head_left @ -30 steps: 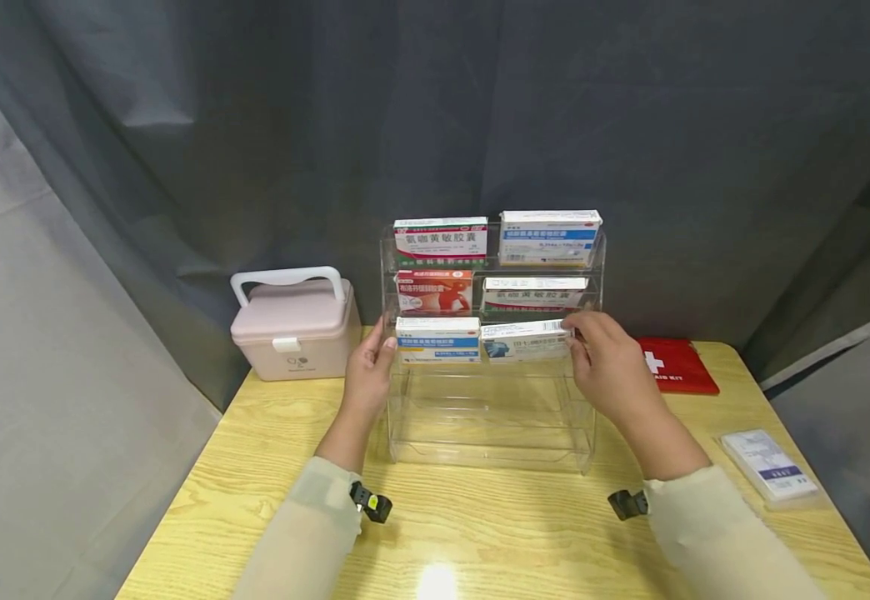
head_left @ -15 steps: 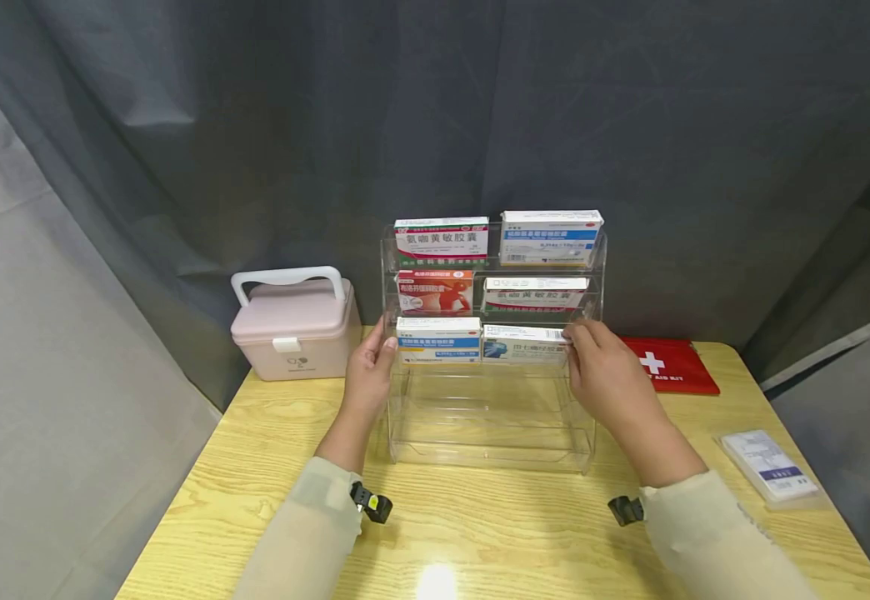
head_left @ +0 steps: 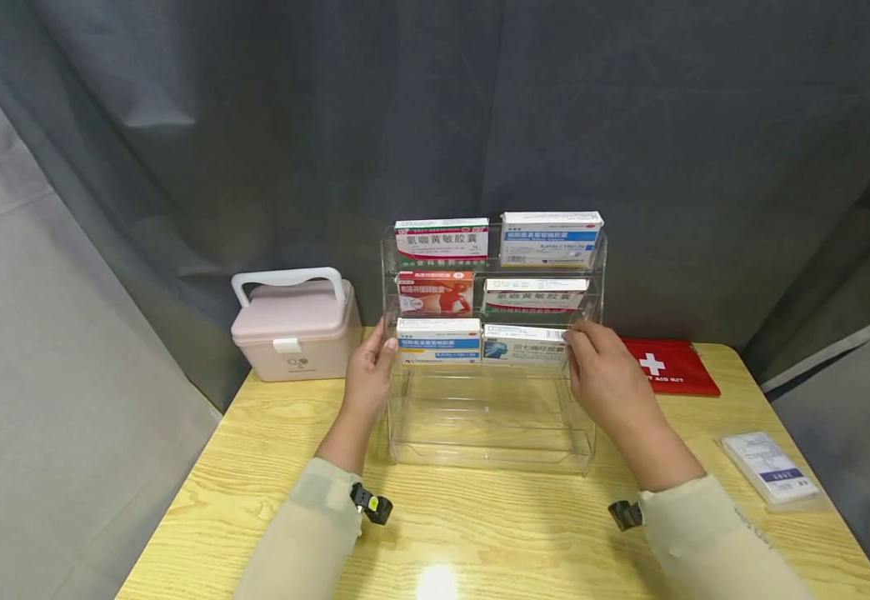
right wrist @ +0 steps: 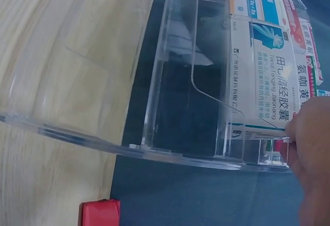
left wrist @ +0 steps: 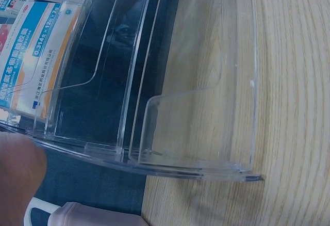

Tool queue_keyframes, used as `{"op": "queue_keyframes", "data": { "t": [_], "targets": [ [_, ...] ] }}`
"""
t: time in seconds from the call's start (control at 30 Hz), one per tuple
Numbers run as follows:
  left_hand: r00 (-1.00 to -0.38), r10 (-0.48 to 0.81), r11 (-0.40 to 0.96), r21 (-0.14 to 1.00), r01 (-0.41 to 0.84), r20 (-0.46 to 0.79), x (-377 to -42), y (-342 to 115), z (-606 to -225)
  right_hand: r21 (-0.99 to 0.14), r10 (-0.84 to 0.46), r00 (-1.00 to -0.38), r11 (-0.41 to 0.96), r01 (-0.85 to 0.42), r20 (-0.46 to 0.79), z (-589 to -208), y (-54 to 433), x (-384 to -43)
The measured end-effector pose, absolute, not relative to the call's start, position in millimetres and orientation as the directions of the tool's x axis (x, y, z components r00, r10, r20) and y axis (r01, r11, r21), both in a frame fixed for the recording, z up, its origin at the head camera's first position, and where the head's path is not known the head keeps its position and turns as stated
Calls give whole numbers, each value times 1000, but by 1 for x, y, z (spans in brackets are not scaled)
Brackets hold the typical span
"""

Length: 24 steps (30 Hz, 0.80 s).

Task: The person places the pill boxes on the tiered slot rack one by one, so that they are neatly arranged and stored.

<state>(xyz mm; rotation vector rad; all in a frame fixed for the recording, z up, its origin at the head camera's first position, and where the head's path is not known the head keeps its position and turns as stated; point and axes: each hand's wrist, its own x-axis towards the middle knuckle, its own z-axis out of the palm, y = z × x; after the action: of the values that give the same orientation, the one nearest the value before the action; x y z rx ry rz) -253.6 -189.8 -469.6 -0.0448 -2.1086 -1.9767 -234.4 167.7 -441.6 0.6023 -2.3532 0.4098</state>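
Note:
A clear acrylic display rack (head_left: 487, 457) stands on the table, with medicine boxes in its upper three tiers. My left hand (head_left: 367, 375) grips the rack's left side, thumb in front; its other fingers are mostly hidden. In the third tier, my right hand (head_left: 611, 379) pinches the right end of a white medicine box with a teal picture (head_left: 523, 346). That box sits level beside a blue-and-white medicine box (head_left: 438, 342). In the right wrist view, the fingertips meet the corner of the teal-picture box (right wrist: 258, 76), close to the rack's side panel.
Left of the rack stands a pink case (head_left: 292, 329) with a white handle. A red first-aid pouch (head_left: 678, 367) lies behind the right hand. Near the table's right edge is a clear-wrapped white pack (head_left: 768, 468). Dark curtain (head_left: 435, 108) hangs behind.
The teal-picture medicine box has gone from slightly tilted, right end raised, to level in the third tier. My right hand has lowered slightly with it; the left hand has stayed in place.

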Motion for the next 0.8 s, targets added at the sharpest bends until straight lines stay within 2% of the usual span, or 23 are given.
{"op": "queue_keyframes", "data": {
  "t": [0.13,0.6,0.8],
  "targets": [
    [-970,-150,79,980,182,192,-254,-190,-470,-114,-320,-653,839,-532,686,-445,169,-232],
    [-972,-136,70,981,181,190,-258,-192,-473,-72,-352,-663,849,-523,661,-460,170,-225],
    [-973,-139,101,980,169,182,-259,-195,-474,-116,-320,-662,842,-526,677,-464,175,-221]
  ]
}}
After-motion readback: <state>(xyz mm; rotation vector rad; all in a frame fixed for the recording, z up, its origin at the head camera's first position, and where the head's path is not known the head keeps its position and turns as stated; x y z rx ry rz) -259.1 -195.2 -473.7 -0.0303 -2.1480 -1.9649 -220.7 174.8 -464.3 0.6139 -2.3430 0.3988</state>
